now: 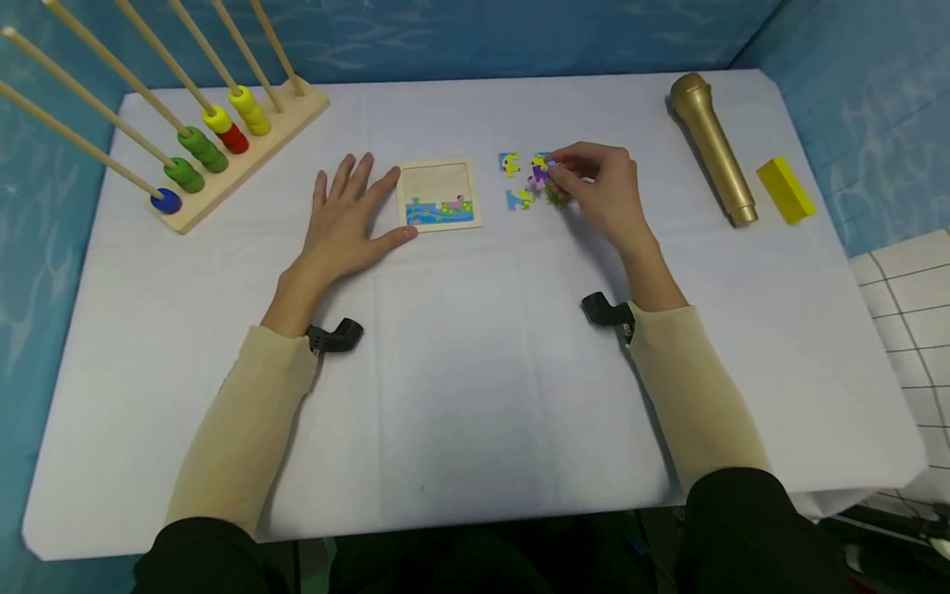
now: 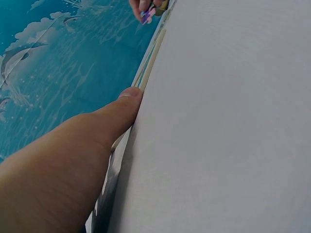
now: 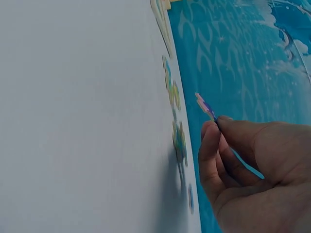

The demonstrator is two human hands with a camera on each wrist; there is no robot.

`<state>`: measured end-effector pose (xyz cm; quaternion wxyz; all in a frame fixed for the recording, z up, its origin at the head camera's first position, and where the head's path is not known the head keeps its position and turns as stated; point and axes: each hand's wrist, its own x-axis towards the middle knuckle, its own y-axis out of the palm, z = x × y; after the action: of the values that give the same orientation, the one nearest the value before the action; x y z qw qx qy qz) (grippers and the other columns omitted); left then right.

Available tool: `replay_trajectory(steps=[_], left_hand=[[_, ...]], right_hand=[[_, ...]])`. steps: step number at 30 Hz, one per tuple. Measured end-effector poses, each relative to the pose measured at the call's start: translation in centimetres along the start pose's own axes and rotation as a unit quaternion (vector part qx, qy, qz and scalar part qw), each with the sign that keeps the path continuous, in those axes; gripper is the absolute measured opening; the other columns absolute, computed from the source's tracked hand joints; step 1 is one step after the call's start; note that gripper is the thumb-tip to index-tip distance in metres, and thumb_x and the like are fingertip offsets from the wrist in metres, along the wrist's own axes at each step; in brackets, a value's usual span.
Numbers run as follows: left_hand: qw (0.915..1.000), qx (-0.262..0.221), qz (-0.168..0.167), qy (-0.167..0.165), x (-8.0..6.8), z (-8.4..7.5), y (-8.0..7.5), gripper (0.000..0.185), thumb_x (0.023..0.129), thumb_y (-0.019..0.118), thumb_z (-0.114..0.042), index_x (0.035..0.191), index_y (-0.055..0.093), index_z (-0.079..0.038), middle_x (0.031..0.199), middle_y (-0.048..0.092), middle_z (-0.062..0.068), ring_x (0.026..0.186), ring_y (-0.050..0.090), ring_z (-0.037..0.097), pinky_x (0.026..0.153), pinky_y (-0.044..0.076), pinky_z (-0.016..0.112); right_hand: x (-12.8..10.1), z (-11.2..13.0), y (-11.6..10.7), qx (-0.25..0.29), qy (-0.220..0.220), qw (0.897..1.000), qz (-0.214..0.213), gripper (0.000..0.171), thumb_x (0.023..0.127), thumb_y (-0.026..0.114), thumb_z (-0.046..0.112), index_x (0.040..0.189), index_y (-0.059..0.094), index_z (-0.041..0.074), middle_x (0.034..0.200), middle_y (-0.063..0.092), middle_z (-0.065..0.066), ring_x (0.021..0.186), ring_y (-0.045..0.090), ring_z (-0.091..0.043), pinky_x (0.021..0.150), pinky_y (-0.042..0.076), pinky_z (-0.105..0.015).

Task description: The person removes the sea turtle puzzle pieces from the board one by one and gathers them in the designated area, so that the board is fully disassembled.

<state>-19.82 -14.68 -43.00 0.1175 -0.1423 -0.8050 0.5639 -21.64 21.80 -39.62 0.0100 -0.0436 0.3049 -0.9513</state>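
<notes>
A square wooden puzzle tray lies mid-table, with joined blue, green and pink pieces along its lower part. My left hand rests spread on the cloth, its index finger and thumb touching the tray's left side. In the left wrist view, the thumb lies against the tray's edge. Pinched between the thumb and fingers of my right hand is a purple and pink puzzle piece, held above the table. Under and beside that hand lie loose puzzle pieces, among them a yellow-and-blue one and a blue-and-yellow one.
At the back left stands a wooden bead rack with upright pegs and coloured beads. A gold microphone-shaped object and a yellow block lie at the back right. White cloth covers the table; blue printed sheets hang behind it.
</notes>
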Motion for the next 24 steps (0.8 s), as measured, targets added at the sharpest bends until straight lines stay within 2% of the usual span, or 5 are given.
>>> replay_trajectory(steps=[10,17,24], left_hand=[[1.0,0.003,-0.004,-0.001,0.0,0.0,0.2,0.088,0.087,0.05,-0.074,0.158,0.021,-0.033,0.167,0.006,0.005,0.154,-0.007,0.025,0.12,-0.01,0.055],[1.0,0.003,-0.003,0.003,0.1,-0.2,0.1,0.088,0.087,0.05,-0.074,0.159,0.02,-0.032,0.167,0.005,0.005,0.154,-0.007,0.025,0.12,-0.01,0.055],[1.0,0.001,-0.003,0.0,0.1,-0.2,0.3,0.089,0.087,0.05,-0.074,0.159,0.02,-0.032,0.167,0.004,0.004,0.154,-0.007,0.026,0.119,-0.011,0.056]], right_hand=[[-1.0,-2.7,-2.9,-0.014,0.04,0.999,-0.012,0.026,0.096,0.066,0.026,0.119,0.072,0.015,0.102,0.07,-0.004,0.084,0.068,-0.016,0.071,0.052,-0.018],[-1.0,-4.0,-4.5,-0.023,0.08,0.996,-0.027,0.027,0.096,0.066,0.026,0.118,0.071,0.012,0.097,0.068,0.0,0.082,0.068,-0.012,0.07,0.052,-0.018],[-1.0,-4.8,-5.1,-0.047,0.086,0.995,-0.021,0.029,0.095,0.066,0.029,0.118,0.072,0.013,0.096,0.069,0.0,0.078,0.065,-0.01,0.067,0.049,-0.017]])
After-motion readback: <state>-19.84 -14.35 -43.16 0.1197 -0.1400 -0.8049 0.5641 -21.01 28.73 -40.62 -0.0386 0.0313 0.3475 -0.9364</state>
